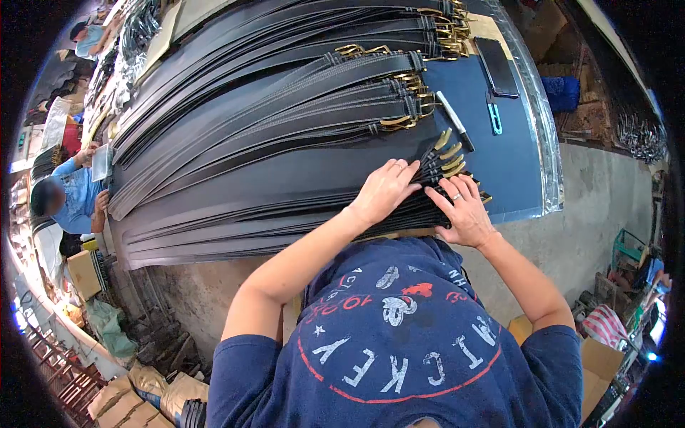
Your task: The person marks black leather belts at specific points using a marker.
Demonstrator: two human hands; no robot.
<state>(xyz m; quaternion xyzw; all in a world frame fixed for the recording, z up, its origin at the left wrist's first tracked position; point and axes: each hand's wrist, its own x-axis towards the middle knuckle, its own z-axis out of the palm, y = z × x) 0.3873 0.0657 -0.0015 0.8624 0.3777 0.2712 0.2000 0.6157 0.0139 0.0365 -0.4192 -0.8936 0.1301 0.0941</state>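
Near the front edge of the work table lies a bundle of black belts point(300, 208), their gold buckles point(451, 158) gathered at the right end. My left hand point(387, 190) grips the belts just behind the buckles, its fingers bent and close together. Beside it, my right hand point(468, 214), wearing a ring, has its fingers and thumb around the buckle end of the same bundle. Parts of the belts are hidden under both hands. A second belt bundle point(307, 114) with gold buckles lies just beyond, and further back is another belt bundle point(242, 51).
A white marker point(454, 120), a teal cutter point(495, 117) and a black phone point(497, 68) lie on the blue table top point(506, 167) at the right. At the table's far left end, a person in blue point(80, 192) holds a clear plastic box point(102, 162).
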